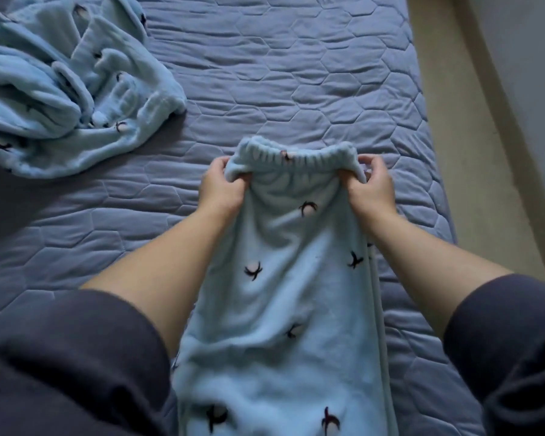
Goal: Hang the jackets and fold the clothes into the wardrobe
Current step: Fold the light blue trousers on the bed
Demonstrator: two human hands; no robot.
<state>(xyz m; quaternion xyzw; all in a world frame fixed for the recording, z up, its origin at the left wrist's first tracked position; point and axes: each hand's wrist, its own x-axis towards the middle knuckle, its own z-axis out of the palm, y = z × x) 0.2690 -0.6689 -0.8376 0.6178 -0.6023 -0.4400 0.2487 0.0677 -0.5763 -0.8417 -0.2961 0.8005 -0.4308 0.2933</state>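
A pair of light blue fleece trousers (283,294) with a small dark bird print lies lengthwise on the bed (296,73), its long axis running straight away from the person: the gathered elastic waistband points to the far side of the bed and the legs run back toward the person's body, out of the bottom of the view. The left hand (222,185) pinches the left corner of the waistband, fingers curled into the fleece, and the right hand (370,187) pinches the right corner in the same way, so the band is stretched between them and lifted a little above the quilted blue bedcover. Both forearms are bare below dark pushed-up sleeves (60,357). A second light blue fleece garment (60,89) with the same print lies crumpled at the far left of the bed, well apart from the trousers.
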